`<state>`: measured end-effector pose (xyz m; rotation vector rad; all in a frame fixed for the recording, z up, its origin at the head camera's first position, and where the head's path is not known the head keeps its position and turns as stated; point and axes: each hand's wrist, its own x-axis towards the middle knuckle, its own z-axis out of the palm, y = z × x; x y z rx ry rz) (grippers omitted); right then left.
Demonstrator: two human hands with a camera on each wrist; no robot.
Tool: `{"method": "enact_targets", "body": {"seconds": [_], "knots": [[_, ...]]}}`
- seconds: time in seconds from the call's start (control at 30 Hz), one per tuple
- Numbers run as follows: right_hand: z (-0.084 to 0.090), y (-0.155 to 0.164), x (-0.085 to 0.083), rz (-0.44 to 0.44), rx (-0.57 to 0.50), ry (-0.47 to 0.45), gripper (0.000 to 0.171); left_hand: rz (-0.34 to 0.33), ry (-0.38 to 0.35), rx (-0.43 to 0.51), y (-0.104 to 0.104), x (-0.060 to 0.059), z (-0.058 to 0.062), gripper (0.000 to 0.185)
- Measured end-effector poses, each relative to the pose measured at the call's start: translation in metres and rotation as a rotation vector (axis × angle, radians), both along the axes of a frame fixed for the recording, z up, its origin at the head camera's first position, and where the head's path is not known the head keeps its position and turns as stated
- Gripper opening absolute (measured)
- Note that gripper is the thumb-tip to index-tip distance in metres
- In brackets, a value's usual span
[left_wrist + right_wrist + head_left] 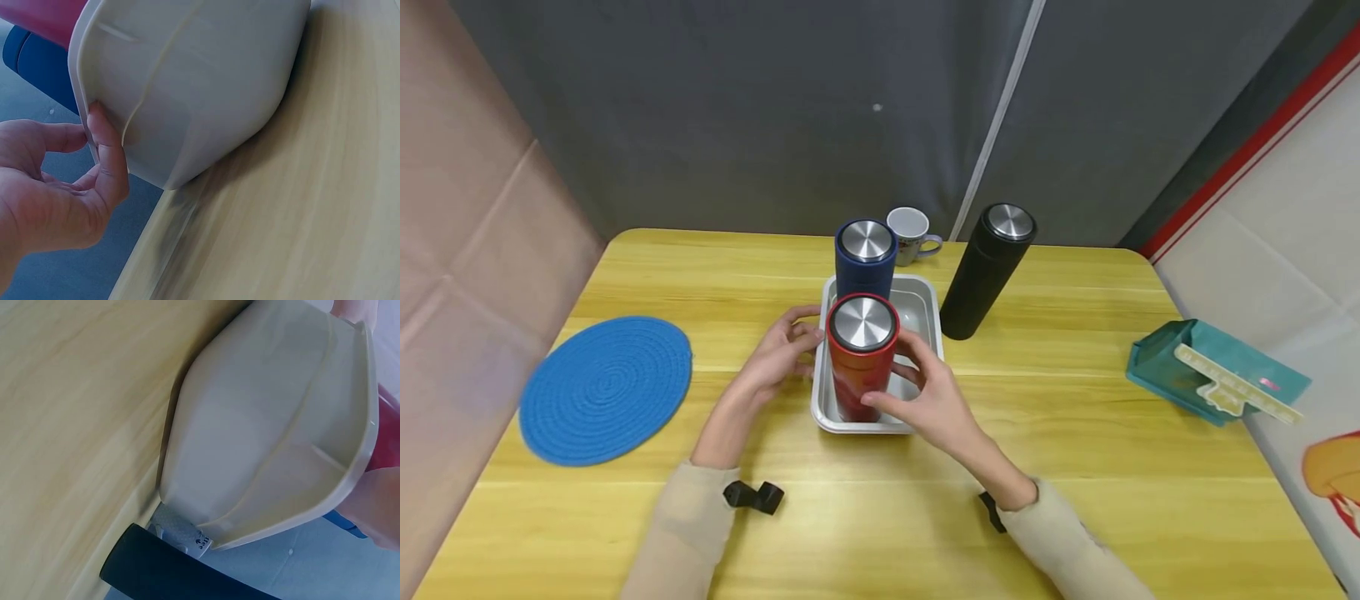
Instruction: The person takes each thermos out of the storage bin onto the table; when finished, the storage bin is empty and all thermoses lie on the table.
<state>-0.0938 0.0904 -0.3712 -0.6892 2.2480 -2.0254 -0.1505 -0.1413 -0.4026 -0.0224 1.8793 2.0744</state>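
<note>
From the head camera, both forearms reach forward over the desk [1075,400]; the right hand [928,400] curls round the red flask [860,358] standing in the metal tray [925,292], while the left hand [775,354], fingers loosely bent, touches the tray's left rim. From the left wrist, its thumb [107,156] presses the rim. From the right wrist, the tray's underside fills the view, with fingers [375,509] against the red flask.

Take the tray [925,293] near the middle of the table [1075,467] as the landmark. Two flasks stand upright in it: one flask [861,354] at its near end, a second flask [866,254] right behind the first at its far end. The left hand [778,354] is at the tray's left rim, the right hand [936,400] at its near right side beside the near flask. Just behind the tray stands a mug [910,233]. A third flask [987,268] stands on the table just right of the tray. A round mat [606,387] lies well to the tray's left, a box [1213,371] well to its right.
</note>
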Motion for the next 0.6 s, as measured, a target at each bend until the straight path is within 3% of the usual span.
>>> {"method": "enact_targets", "body": {"seconds": [0.6], "knots": [[0.0005, -0.0051, 0.0020, -0.067, 0.033, 0.017, 0.068, 0.012, -0.009, 0.014, 0.0010, -0.0008, -0.0018, 0.048]]}}
